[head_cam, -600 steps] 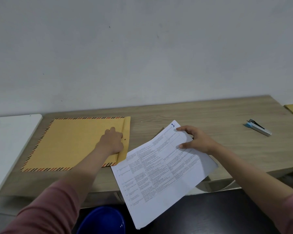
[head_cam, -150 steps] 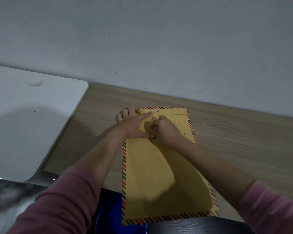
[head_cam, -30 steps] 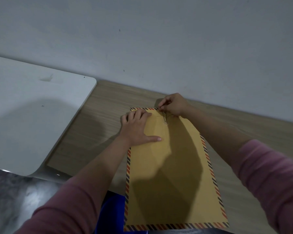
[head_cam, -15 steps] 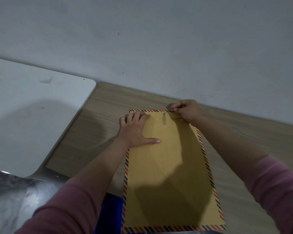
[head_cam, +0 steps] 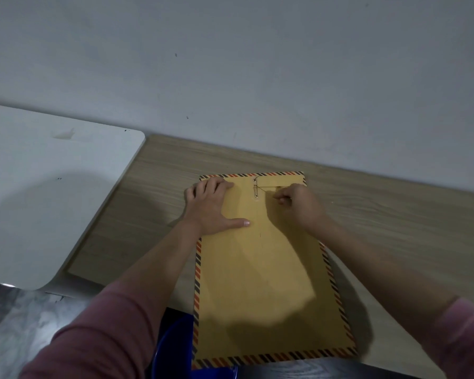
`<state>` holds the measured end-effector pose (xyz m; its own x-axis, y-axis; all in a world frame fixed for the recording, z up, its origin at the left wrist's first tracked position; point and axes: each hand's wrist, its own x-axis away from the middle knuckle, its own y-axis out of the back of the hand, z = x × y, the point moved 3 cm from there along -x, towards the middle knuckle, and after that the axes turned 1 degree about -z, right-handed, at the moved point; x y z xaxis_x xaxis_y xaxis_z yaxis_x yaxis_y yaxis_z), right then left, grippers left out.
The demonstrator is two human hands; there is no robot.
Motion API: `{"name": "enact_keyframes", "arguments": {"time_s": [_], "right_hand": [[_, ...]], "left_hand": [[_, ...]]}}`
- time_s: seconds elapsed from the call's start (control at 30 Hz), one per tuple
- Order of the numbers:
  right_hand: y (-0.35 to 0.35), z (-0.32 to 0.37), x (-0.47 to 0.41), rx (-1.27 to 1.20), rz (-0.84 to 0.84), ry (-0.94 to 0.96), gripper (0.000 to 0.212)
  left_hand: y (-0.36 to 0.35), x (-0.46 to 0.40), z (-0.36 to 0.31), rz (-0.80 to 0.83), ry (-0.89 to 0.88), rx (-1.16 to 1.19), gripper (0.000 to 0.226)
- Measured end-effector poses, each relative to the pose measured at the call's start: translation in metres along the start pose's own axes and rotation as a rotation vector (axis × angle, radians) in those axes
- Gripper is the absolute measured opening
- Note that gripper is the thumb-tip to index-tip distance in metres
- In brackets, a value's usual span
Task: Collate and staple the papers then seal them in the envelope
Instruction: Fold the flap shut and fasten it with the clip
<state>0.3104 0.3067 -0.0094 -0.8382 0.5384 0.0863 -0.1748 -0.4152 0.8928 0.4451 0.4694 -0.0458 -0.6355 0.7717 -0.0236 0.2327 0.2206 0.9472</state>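
A yellow envelope (head_cam: 263, 283) with a red-and-black striped border lies lengthwise on the wooden table (head_cam: 394, 214), its near end hanging over the table's front edge. Its flap is folded down at the far end. A thin closure string (head_cam: 260, 187) runs between two fasteners on the flap and off to the right. My left hand (head_cam: 212, 206) lies flat on the envelope's upper left part, fingers spread. My right hand (head_cam: 298, 203) pinches the string's free end just right of the fasteners. No papers or stapler are in view.
A white table (head_cam: 39, 201) with rounded corners adjoins the wooden one on the left. A blue round object (head_cam: 173, 348) sits below the table's front edge, partly under the envelope. A plain wall rises behind the tables.
My right hand has come down from the envelope's far right corner to a spot right of the fasteners, drawing the string with it. My left hand has stayed pressed on the envelope.
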Motion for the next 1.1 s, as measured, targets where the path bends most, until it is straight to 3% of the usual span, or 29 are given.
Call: {"name": "enact_keyframes", "arguments": {"time_s": [0.2,0.37,0.57,0.73,0.87,0.97,1.1], "right_hand": [[-0.023,0.020,0.030,0.234,0.060,0.157,0.033],[-0.015,0.018,0.020,0.112,-0.027,0.135,0.030],[-0.007,0.007,-0.013,0.020,-0.055,-0.073,0.037],[-0.015,0.011,-0.023,0.005,-0.052,-0.036,0.033],[-0.012,0.006,-0.026,-0.109,-0.089,-0.006,0.016],[-0.015,0.008,-0.024,0.018,-0.067,0.074,0.010],[-0.023,0.017,-0.019,0.342,0.025,0.146,0.021]], "left_hand": [[-0.001,0.000,0.000,-0.013,-0.004,-0.008,0.107],[-0.001,0.000,0.002,-0.012,-0.013,-0.005,0.107],[-0.002,-0.001,0.002,-0.010,-0.023,-0.004,0.101],[-0.003,-0.001,0.001,-0.009,-0.025,-0.015,0.102],[-0.002,0.000,0.001,-0.021,-0.019,-0.016,0.106],[-0.002,0.000,0.001,-0.023,-0.023,-0.014,0.104],[-0.001,0.001,0.001,-0.018,-0.023,-0.011,0.105]]}}
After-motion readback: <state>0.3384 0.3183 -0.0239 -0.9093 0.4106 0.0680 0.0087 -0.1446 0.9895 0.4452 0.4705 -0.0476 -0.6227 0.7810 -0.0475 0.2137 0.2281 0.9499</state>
